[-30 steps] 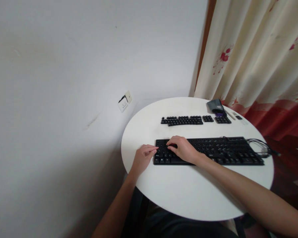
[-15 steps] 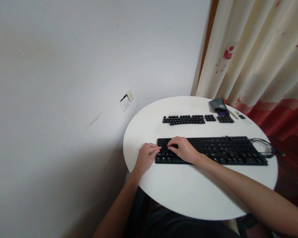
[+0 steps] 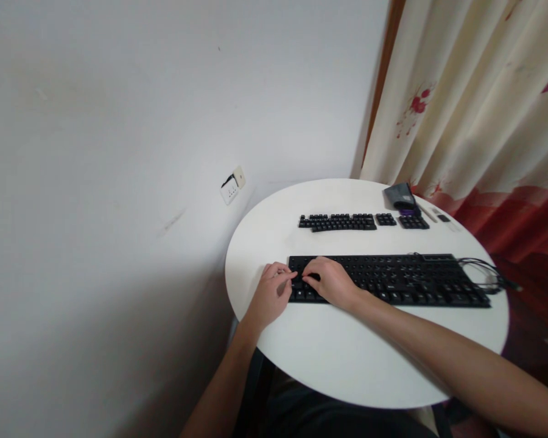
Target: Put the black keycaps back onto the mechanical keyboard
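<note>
A black keyboard [image 3: 393, 280] lies on the white round table, with many keycaps gone from its upper rows and bare key stems showing. My left hand [image 3: 270, 292] is at its left end, index finger stretched onto the key bed and thumb apart from it, holding nothing visible. Over the left part of the keyboard, my right hand [image 3: 331, 281] has thumb and fingers curled together in a pinch low against the keys. Whatever lies between those fingertips is too small to make out. Behind the keyboard, loose black keycaps [image 3: 342, 222] stand in grouped rows.
A block of number-pad keycaps [image 3: 414, 222] sits by a dark grey pouch [image 3: 399, 196] with something purple under it. A coiled black cable [image 3: 488, 267] lies at the keyboard's right end. The wall with a socket [image 3: 229, 190] borders the table's left; a curtain [image 3: 466, 121] hangs at right.
My right hand has shifted slightly left toward my left hand. My left thumb has moved away from the index finger, opening a gap. The keycap rows stay in place.
</note>
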Tool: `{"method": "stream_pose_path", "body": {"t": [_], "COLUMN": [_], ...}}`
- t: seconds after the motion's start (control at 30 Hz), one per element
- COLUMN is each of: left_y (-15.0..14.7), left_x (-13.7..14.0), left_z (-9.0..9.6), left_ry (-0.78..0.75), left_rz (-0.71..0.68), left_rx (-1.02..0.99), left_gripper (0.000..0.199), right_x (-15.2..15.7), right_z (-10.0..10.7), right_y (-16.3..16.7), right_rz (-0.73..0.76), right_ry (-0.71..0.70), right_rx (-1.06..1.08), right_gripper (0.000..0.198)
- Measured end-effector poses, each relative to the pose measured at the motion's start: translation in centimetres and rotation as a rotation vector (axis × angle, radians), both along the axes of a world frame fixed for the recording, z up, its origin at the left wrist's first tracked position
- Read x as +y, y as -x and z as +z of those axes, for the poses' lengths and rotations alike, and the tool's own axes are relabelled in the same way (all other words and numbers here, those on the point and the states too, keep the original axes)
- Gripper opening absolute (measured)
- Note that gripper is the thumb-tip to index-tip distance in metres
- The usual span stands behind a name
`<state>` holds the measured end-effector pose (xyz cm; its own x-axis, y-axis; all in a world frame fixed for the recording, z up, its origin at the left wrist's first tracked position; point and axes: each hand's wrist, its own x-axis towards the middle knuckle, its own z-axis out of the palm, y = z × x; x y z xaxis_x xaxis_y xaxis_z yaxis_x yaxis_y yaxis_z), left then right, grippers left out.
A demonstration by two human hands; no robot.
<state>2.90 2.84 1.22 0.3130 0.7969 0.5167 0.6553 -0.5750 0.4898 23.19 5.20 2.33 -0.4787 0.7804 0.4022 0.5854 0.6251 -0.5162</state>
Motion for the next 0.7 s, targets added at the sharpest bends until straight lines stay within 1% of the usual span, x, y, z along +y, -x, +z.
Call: {"method": "stream_pose_path", "body": {"t": [0.17,0.33,0.5,0.7], "left_y": [-0.2,-0.5,-0.4,-0.6], "left_x": [-0.3,-0.8,-1.2,-1.2], "left_z": [0.5,1.0,1.1,1.5], "left_ry": [-0.052,-0.101,-0.126,-0.126], "left_rz": [0.012,0.016,0.048,0.072], "left_rx": [0.071,0.189,0.268,0.331], "left_gripper": [0.033,0.032,0.028,0.023], "right_x": [-0.2,-0.5,-1.0,-1.0], "right_z": [0.2,0.8,1.5,1.8], "right_y": [0.2,0.2,0.1,0.6], "right_rz": [0.035,0.066,0.065,0.038], "right_ry": [-0.061,-0.093,-0.096,-0.066], "right_rx": [-0.063,-0.133,-0.168,-0.238], "right_gripper": [0.01,0.014,0.02,0.022]}}
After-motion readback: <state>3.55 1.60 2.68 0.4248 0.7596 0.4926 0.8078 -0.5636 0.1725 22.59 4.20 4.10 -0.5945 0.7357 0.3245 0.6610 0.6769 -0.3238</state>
